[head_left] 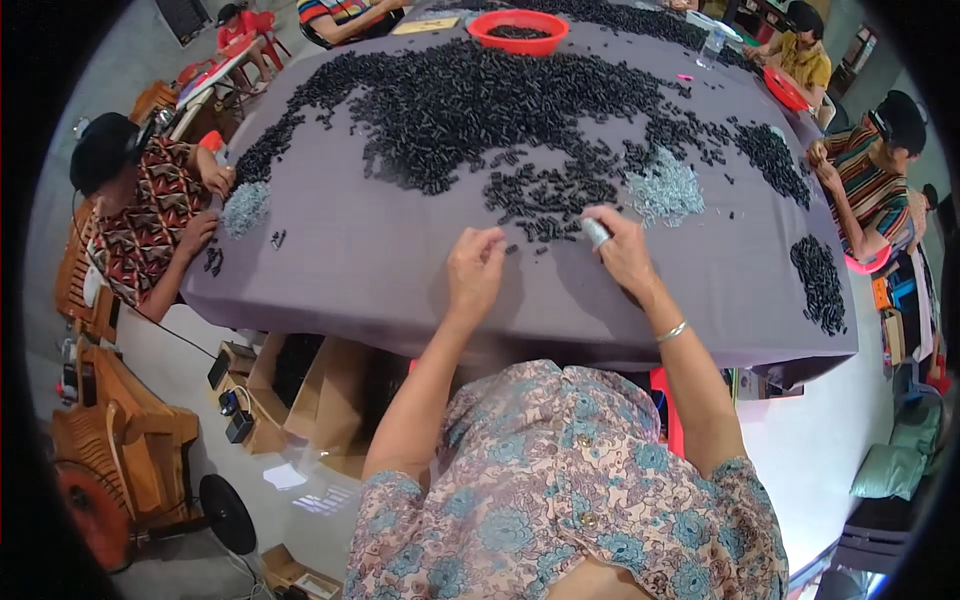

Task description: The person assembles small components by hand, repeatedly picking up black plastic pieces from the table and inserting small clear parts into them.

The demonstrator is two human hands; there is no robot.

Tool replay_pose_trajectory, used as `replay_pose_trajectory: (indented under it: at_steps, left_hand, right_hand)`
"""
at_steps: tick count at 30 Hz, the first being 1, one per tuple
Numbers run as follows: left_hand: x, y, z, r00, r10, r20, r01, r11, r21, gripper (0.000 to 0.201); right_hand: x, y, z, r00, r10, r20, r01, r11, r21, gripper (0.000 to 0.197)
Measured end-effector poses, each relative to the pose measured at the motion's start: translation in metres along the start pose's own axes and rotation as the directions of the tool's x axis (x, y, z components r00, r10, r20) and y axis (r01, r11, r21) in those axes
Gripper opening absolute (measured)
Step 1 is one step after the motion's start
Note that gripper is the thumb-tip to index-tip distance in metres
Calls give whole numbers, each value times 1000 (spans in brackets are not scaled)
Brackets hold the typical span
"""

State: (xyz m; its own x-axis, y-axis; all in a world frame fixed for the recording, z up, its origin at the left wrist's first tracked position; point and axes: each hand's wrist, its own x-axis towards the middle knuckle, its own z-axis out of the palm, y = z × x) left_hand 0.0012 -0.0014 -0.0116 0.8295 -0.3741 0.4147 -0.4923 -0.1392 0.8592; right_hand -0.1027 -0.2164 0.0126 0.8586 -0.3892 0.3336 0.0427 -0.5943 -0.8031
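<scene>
My left hand point(477, 270) is held over the grey tablecloth with its fingers curled into a pinch; whatever is in them is too small to make out. To its right, my right hand point(624, 250) is also closed, with a silvery-white wrap point(595, 233) around one of its fingers. Just beyond both hands lies a loose scatter of small black cylindrical pieces point(550, 195). A heap of small pale, clear-bluish pieces point(665, 188) sits beyond my right hand, close to the black ones.
A large mound of black pieces point(450, 100) covers the far middle of the table point(390, 270). A red basin point(518, 34) stands at the back. Co-workers sit on the left point(140, 210) and right point(875, 180). Cardboard boxes point(320, 390) stand below the table's near-left edge.
</scene>
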Motion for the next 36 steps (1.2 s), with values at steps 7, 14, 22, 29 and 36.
replay_pose_trajectory:
  at_steps: [7,14,22,29,36]
  left_hand:
    - [0,10,-3,998,44,-39,-44,999,-4,12]
    - [0,11,-4,999,39,-22,-40,999,-22,12]
    - [0,7,-1,999,23,-29,-24,999,-24,11]
    - [0,5,-3,999,37,-15,-37,999,-28,11]
    - [-5,11,-4,1000,16,0,-16,1000,-19,10]
  right_hand:
    - [-9,-13,16,988,-114,-101,116,993,11,15]
    - [-6,9,17,993,-92,-72,89,995,-52,18]
    - [-5,-6,17,997,-38,-60,41,997,63,22]
    - [-10,-11,13,998,54,32,-59,980,191,17]
    - [-16,-11,12,993,89,73,-97,989,114,16]
